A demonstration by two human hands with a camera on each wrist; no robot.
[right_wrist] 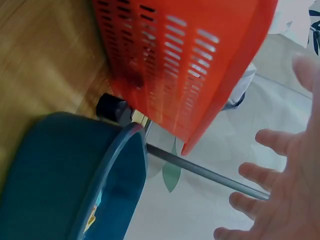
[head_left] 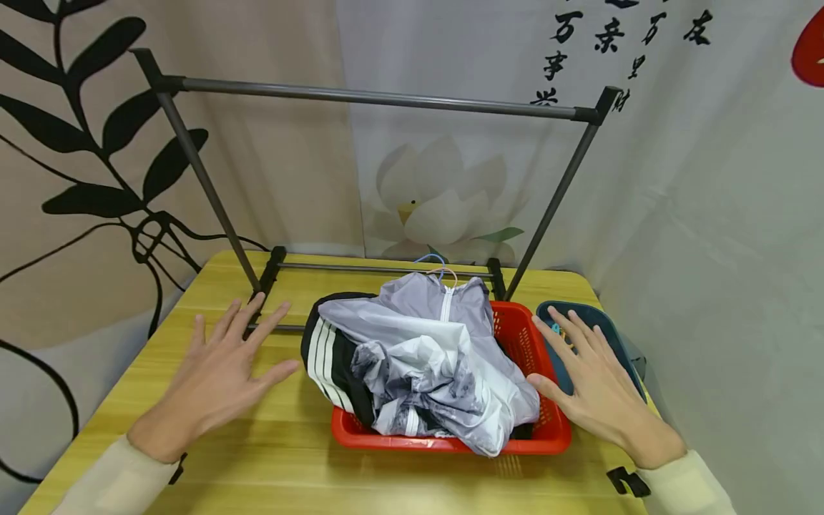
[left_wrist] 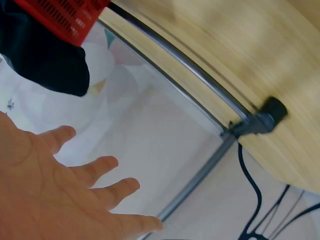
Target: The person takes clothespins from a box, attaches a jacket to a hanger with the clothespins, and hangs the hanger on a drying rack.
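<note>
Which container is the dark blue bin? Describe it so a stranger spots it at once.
On the yellow wooden table stands a gray rack, with a red basket heaped with clothes at its foot. In the head view, the dark blue bin sits right of that basket, partly hidden by the right hand. Unlike the slotted basket, its visible wall is solid.

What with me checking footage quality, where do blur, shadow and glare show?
Head view: mostly crisp, soft shadow on the table before the basket; left wrist: slightly soft, pale highlight along the rack; right wrist: dimmer, thumb of the right hand blurred, light showing through the basket's slots.
</note>
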